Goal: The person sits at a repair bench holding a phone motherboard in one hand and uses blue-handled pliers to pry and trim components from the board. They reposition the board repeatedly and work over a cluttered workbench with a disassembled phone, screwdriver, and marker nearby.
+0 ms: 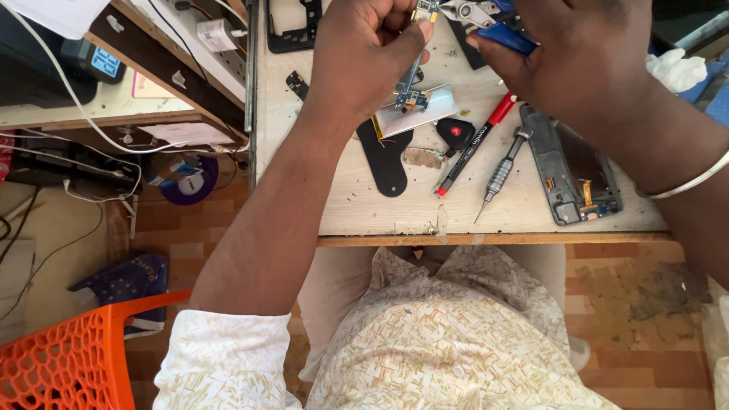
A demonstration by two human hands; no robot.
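Hands up at the far edge of the bench. Left hand is fisted, fingers pinched tight on a thin flex strip that hangs down to a small blue board just above the bench. Right hand is closed round blue-handled pliers, jaws meeting the strip's top end beside the left fingertips.

Progress, my read: teardown well along. Phone frame lies open and stripped at right, black back plate off and lying flat, silver cell out under the dangling board. Flex work at the plier tips is still in hand; nothing looks reassembled yet. Can't tell whether the strip is being cut or just gripped.

Loose on the bench: red-capped marker, screwdriver, small black fob with a red spot.

Surface: pale, scuffed wooden bench, chipped at the near edge. Left of it a lower shelf with white cables and a small device with a blue screen. Floor is reddish tile, stained in patches. Orange plastic chair at lower left. Silver bangle on the right wrist.
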